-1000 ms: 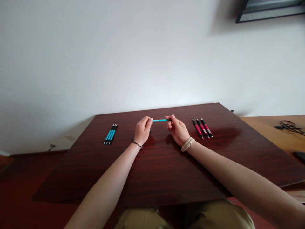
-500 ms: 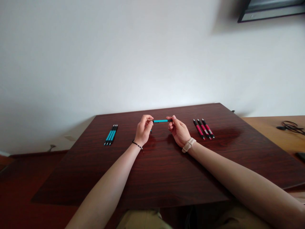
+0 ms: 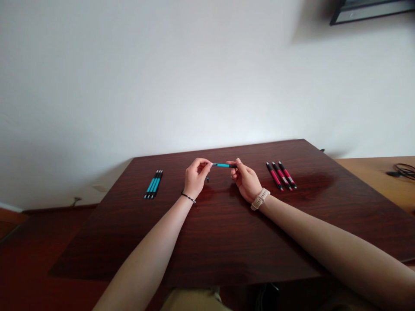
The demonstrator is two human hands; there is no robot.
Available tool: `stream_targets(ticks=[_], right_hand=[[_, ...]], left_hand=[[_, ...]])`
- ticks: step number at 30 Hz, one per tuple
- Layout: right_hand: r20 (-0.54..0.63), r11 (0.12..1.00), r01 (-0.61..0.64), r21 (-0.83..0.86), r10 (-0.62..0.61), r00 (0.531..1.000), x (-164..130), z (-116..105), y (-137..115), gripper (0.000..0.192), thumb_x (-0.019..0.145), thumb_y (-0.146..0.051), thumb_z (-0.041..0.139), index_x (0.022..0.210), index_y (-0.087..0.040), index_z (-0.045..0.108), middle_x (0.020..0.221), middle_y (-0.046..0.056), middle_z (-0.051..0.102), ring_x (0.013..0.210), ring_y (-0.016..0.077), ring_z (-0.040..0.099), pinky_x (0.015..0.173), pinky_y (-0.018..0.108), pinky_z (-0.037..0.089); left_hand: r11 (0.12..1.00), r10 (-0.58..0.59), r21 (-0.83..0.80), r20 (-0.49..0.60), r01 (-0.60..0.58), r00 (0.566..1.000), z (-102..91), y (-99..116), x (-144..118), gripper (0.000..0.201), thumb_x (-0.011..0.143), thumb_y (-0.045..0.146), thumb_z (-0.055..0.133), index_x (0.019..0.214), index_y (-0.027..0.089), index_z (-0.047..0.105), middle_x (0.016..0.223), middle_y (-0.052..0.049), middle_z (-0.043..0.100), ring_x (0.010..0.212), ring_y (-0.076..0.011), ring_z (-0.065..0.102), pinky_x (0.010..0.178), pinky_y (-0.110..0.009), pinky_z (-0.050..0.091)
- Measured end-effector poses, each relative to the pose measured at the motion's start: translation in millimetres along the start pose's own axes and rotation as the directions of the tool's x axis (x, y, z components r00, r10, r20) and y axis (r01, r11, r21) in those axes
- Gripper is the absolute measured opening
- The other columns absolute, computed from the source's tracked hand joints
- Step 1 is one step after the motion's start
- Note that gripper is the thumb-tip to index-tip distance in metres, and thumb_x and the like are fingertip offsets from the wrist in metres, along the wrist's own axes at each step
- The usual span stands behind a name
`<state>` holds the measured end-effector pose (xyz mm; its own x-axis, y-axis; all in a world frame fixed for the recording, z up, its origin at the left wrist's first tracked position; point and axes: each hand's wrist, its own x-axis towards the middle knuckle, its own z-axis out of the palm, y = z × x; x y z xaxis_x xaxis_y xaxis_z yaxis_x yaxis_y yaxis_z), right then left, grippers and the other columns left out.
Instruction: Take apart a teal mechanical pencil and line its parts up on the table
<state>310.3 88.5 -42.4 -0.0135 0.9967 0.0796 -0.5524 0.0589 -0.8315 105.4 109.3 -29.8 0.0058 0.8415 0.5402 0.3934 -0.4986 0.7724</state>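
Note:
A blue pen (image 3: 222,165) with black ends is held level above the table, stretched between my two hands. My left hand (image 3: 196,176) pinches its left end between thumb and fingers. At the other end, the thumb and fingers of my right hand (image 3: 245,179) close on the black part. Below the pen, a small dark and teal piece (image 3: 208,179) rests on the table; its kind is too small to tell. Blue pens (image 3: 152,185) lie side by side on the left, and three pink pens (image 3: 281,176) lie to the right of my right hand.
The dark reddish wooden table (image 3: 227,242) backs up to a white wall (image 3: 194,77). At the right stands a lighter wooden surface (image 3: 366,175) with a black cable (image 3: 403,169) on it. A dark-framed object (image 3: 369,15) hangs high on the wall.
My left hand's grip on the pen has shifted slightly, and the pen appears turned between the hands. The small piece below shows more clearly. The view has shifted a little.

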Motion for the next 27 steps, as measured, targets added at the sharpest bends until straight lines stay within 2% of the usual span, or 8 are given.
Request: stream_targets(ticks=[3, 9, 12, 15, 21, 24, 27], right_hand=[[0.014, 1.000, -0.002, -0.024, 0.002, 1.000, -2.2, 1.5, -1.0, 0.049, 0.083, -0.066, 0.085, 0.100, -0.020, 0.084, 0.072, -0.001, 0.061, 0.061, 0.0111, 0.048, 0.058, 0.028, 0.042], [0.030, 0.999, 0.002, -0.032, -0.001, 1.000, -2.9, 2.0, -1.2, 0.043, 0.082, -0.060, 0.088, 0.102, -0.022, 0.084, 0.072, -0.001, 0.062, 0.064, 0.0115, 0.050, 0.059, 0.026, 0.044], [0.007, 1.000, 0.006, -0.018, -0.006, 1.000, -0.7, 0.7, 0.3, 0.040, 0.082, -0.055, 0.088, 0.106, -0.024, 0.082, 0.073, -0.001, 0.064, 0.067, 0.0127, 0.054, 0.061, 0.026, 0.045], [-0.006, 1.000, 0.000, -0.012, 0.000, 1.000, 0.0, 0.4, 0.9, 0.038, 0.079, -0.053, 0.090, 0.102, -0.024, 0.078, 0.074, -0.001, 0.065, 0.069, 0.0136, 0.058, 0.062, 0.026, 0.046], [0.046, 0.999, -0.035, -0.029, 0.036, 0.998, -3.8, 1.7, -2.2, 0.036, 0.078, -0.048, 0.092, 0.095, -0.024, 0.071, 0.082, 0.001, 0.070, 0.072, 0.0138, 0.060, 0.065, 0.025, 0.045], [0.065, 0.998, -0.026, -0.060, 0.030, 0.997, -3.1, 1.6, -0.9, 0.038, 0.084, -0.055, 0.087, 0.092, -0.023, 0.068, 0.077, 0.000, 0.067, 0.067, 0.0132, 0.055, 0.061, 0.025, 0.042], [0.075, 0.994, 0.016, -0.111, -0.007, 0.997, -1.4, 0.5, 2.5, 0.038, 0.089, -0.059, 0.081, 0.091, -0.024, 0.067, 0.063, -0.005, 0.052, 0.056, 0.0114, 0.041, 0.053, 0.025, 0.033]], left_hand=[[0.998, -0.033, 0.061, -0.031, 0.035, 0.999, -0.4, -0.1, 0.4, 0.038, 0.100, 0.058, 0.064, 0.088, 0.021, 0.066, 0.076, 0.000, 0.067, 0.071, -0.0152, 0.062, 0.069, -0.026, 0.047], [0.992, -0.031, 0.119, -0.064, 0.039, 0.997, -2.4, 4.3, -0.1, 0.048, 0.103, 0.059, 0.059, 0.074, 0.021, 0.062, 0.069, 0.001, 0.062, 0.065, -0.0148, 0.053, 0.065, -0.028, 0.040], [0.992, -0.025, 0.122, -0.074, 0.034, 0.997, -2.5, 7.0, 0.0, 0.052, 0.104, 0.059, 0.058, 0.068, 0.021, 0.059, 0.063, 0.001, 0.057, 0.062, -0.0148, 0.050, 0.064, -0.028, 0.038], [0.993, -0.025, 0.112, -0.074, 0.033, 0.997, -2.8, 9.0, 0.1, 0.058, 0.105, 0.061, 0.054, 0.062, 0.022, 0.053, 0.060, 0.001, 0.052, 0.061, -0.0149, 0.049, 0.065, -0.029, 0.038], [0.995, -0.068, 0.063, -0.092, 0.074, 0.993, -3.7, 9.4, -0.8, 0.065, 0.105, 0.063, 0.052, 0.055, 0.022, 0.043, 0.054, 0.001, 0.045, 0.057, -0.0145, 0.045, 0.063, -0.030, 0.036], [0.997, -0.074, 0.028, -0.107, 0.077, 0.992, -2.7, 9.8, -1.4, 0.065, 0.105, 0.061, 0.054, 0.055, 0.022, 0.042, 0.054, 0.001, 0.044, 0.056, -0.0143, 0.044, 0.062, -0.030, 0.036], [0.997, -0.077, 0.016, -0.120, 0.079, 0.990, -1.8, 10.2, -1.2, 0.064, 0.105, 0.060, 0.054, 0.054, 0.022, 0.042, 0.053, 0.002, 0.044, 0.056, -0.0140, 0.044, 0.062, -0.030, 0.035]])
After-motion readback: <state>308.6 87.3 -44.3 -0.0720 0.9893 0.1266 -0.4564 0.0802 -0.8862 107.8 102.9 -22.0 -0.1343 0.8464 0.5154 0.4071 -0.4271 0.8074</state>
